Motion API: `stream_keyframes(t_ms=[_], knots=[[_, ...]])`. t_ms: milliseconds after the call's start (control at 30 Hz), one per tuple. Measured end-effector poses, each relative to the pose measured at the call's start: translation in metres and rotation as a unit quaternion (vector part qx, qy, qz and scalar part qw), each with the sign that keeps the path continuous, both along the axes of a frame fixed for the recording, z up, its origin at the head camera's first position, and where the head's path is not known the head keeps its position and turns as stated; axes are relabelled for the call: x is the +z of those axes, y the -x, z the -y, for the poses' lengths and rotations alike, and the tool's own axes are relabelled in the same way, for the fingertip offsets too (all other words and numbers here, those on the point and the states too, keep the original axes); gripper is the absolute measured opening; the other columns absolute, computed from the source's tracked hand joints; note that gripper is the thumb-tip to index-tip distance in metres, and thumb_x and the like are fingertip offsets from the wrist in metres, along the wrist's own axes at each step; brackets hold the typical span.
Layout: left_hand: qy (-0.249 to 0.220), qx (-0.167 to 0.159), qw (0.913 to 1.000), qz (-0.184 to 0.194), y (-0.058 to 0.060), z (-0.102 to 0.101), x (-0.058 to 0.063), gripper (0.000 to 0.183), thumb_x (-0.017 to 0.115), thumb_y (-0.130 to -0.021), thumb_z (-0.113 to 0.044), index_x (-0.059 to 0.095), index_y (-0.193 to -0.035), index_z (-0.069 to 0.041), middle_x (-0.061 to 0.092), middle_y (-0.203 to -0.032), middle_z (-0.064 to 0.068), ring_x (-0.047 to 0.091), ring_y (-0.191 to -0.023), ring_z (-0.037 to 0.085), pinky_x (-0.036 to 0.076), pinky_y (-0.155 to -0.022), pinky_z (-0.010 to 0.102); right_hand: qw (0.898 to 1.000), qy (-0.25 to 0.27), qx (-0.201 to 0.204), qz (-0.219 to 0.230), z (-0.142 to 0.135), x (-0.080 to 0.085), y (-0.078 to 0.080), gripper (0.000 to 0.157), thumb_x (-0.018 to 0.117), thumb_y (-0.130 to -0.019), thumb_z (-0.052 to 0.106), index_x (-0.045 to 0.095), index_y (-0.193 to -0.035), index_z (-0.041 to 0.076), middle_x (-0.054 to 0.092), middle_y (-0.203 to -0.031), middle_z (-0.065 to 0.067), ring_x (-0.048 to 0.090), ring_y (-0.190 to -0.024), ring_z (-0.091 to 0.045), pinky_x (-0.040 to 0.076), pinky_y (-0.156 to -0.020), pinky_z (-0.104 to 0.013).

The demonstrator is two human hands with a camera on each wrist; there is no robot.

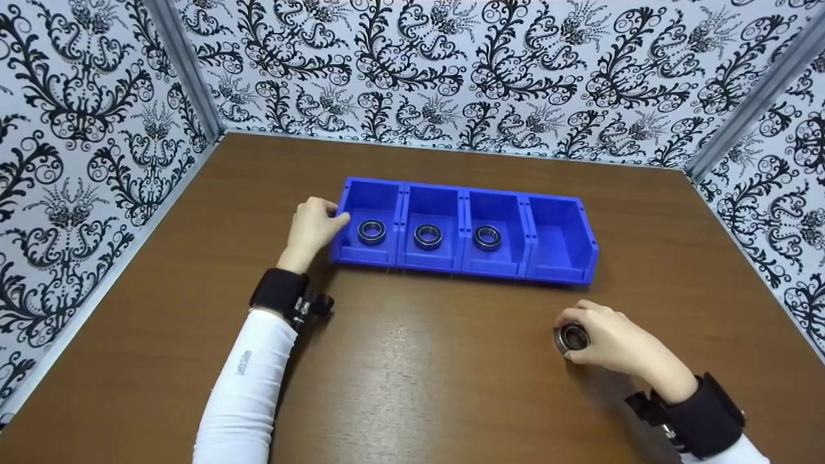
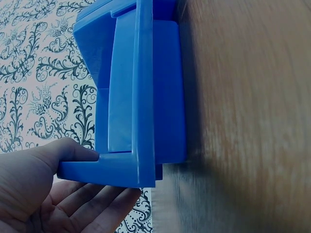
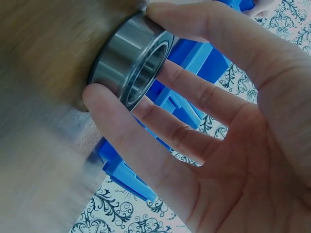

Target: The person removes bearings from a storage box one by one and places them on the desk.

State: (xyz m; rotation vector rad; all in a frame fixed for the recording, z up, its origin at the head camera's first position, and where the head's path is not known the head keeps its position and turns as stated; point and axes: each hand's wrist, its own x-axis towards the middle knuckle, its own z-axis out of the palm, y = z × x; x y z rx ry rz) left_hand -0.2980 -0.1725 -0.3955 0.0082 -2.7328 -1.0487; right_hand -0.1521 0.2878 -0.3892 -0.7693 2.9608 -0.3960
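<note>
A blue four-part bin (image 1: 428,261) lies across the table. Its three left compartments each have one ball bearing in them: left (image 1: 372,242), second (image 1: 428,246) and third (image 1: 486,247). At the bin's left end my left hand (image 1: 311,225) pinches the side wall (image 2: 99,170), thumb over the inner side and fingers outside. To the right, in front of the bin, my right hand (image 1: 612,340) grips another ball bearing (image 3: 124,48) by its rim between thumb and fingertips. That bearing is close to the tabletop; I cannot tell whether it touches.
The rightmost compartment (image 1: 559,235) shows only its blue floor and walls. Brown wooden tabletop (image 1: 399,361) spreads around the bin. Patterned panels (image 1: 451,71) with grey posts (image 1: 187,71) enclose the back and sides. Both wrists wear black camera straps (image 1: 280,293).
</note>
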Motion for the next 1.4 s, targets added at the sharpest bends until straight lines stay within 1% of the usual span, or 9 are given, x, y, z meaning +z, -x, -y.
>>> stream_keyframes(t_ms=[167, 333, 533, 633, 867, 1067, 1300, 1367, 1400], knots=[[-0.004, 0.002, 1.0000, 0.004, 0.0000, -0.0005, 0.0008, 0.024, 0.065, -0.089, -0.020, 0.078, -0.088, 0.001, 0.075, -0.093, 0.018, 0.057, -0.077, 0.025, 0.051, -0.075, 0.041, 1.000, -0.002, 0.000, 0.000, -0.0001, -0.0001, 0.0000, 0.034, 0.086, -0.071, 0.016, 0.073, -0.103, 0.016, 0.067, -0.099, -0.002, 0.068, -0.086, -0.019, 0.054, -0.071, -0.036], [-0.006, 0.000, 1.0000, 0.007, -0.0010, -0.0003, 0.0017, 0.025, 0.064, -0.089, -0.019, 0.078, -0.090, 0.001, 0.076, -0.095, 0.019, 0.058, -0.077, 0.025, 0.051, -0.075, 0.041, 1.000, -0.002, 0.000, 0.005, 0.0001, -0.0007, -0.0002, 0.035, 0.087, -0.072, 0.017, 0.073, -0.104, 0.016, 0.067, -0.100, -0.002, 0.068, -0.087, -0.020, 0.054, -0.072, -0.036], [-0.005, 0.002, 0.9999, 0.013, -0.0013, -0.0005, 0.0030, 0.028, 0.064, -0.089, -0.020, 0.080, -0.098, 0.001, 0.078, -0.103, 0.021, 0.061, -0.081, 0.029, 0.055, -0.082, 0.050, 1.000, -0.001, 0.008, -0.007, 0.0005, -0.0016, -0.0007, 0.033, 0.087, -0.071, 0.017, 0.073, -0.102, 0.016, 0.068, -0.100, -0.002, 0.068, -0.087, -0.021, 0.055, -0.071, -0.038], [-0.006, 0.002, 0.9999, 0.014, -0.0009, -0.0004, 0.0028, 0.028, 0.064, -0.089, -0.020, 0.079, -0.098, 0.001, 0.077, -0.103, 0.022, 0.062, -0.082, 0.030, 0.055, -0.083, 0.052, 1.000, -0.001, 0.008, -0.007, 0.0005, -0.0019, -0.0007, 0.033, 0.087, -0.072, 0.017, 0.073, -0.102, 0.016, 0.068, -0.100, -0.002, 0.068, -0.087, -0.021, 0.055, -0.071, -0.038], [-0.009, 0.004, 0.9998, 0.019, -0.0001, 0.0000, 0.0017, 0.029, 0.064, -0.089, -0.021, 0.080, -0.102, 0.000, 0.078, -0.105, 0.021, 0.064, -0.085, 0.032, 0.056, -0.085, 0.052, 1.000, -0.005, 0.008, -0.010, -0.0002, -0.0025, -0.0006, 0.033, 0.087, -0.073, 0.018, 0.074, -0.103, 0.015, 0.069, -0.100, -0.002, 0.068, -0.087, -0.021, 0.056, -0.071, -0.038], [-0.009, 0.002, 0.9998, 0.018, -0.0004, -0.0002, 0.0014, 0.027, 0.064, -0.089, -0.021, 0.080, -0.097, 0.000, 0.077, -0.101, 0.020, 0.061, -0.081, 0.028, 0.055, -0.082, 0.050, 1.000, -0.005, 0.006, -0.005, 0.0002, -0.0025, -0.0008, 0.034, 0.087, -0.073, 0.019, 0.075, -0.105, 0.014, 0.069, -0.100, -0.003, 0.069, -0.087, -0.022, 0.056, -0.071, -0.040], [-0.012, 0.000, 0.9997, 0.019, 0.0001, -0.0001, 0.0009, 0.028, 0.065, -0.089, -0.020, 0.080, -0.102, 0.000, 0.078, -0.106, 0.021, 0.068, -0.088, 0.032, 0.056, -0.085, 0.050, 1.000, -0.004, 0.003, -0.001, 0.0000, -0.0025, -0.0018, 0.035, 0.087, -0.074, 0.017, 0.076, -0.107, 0.013, 0.069, -0.100, -0.004, 0.069, -0.088, -0.022, 0.056, -0.072, -0.039], [-0.011, 0.000, 0.9999, 0.013, 0.0010, 0.0000, 0.0000, 0.023, 0.065, -0.088, -0.019, 0.079, -0.085, -0.001, 0.077, -0.089, 0.015, 0.063, -0.078, 0.028, 0.053, -0.074, 0.043, 1.000, -0.004, 0.002, -0.003, 0.0000, -0.0026, -0.0021, 0.036, 0.087, -0.074, 0.017, 0.076, -0.107, 0.012, 0.070, -0.101, -0.004, 0.070, -0.089, -0.023, 0.056, -0.072, -0.039], [-0.010, -0.001, 0.9999, 0.009, 0.0013, 0.0000, -0.0004, 0.022, 0.065, -0.088, -0.018, 0.075, -0.075, -0.003, 0.073, -0.079, 0.011, 0.058, -0.073, 0.026, 0.050, -0.067, 0.039, 1.000, -0.005, 0.001, -0.005, -0.0001, -0.0027, -0.0022, 0.036, 0.087, -0.074, 0.017, 0.077, -0.107, 0.012, 0.070, -0.102, -0.004, 0.070, -0.089, -0.023, 0.057, -0.073, -0.039]])
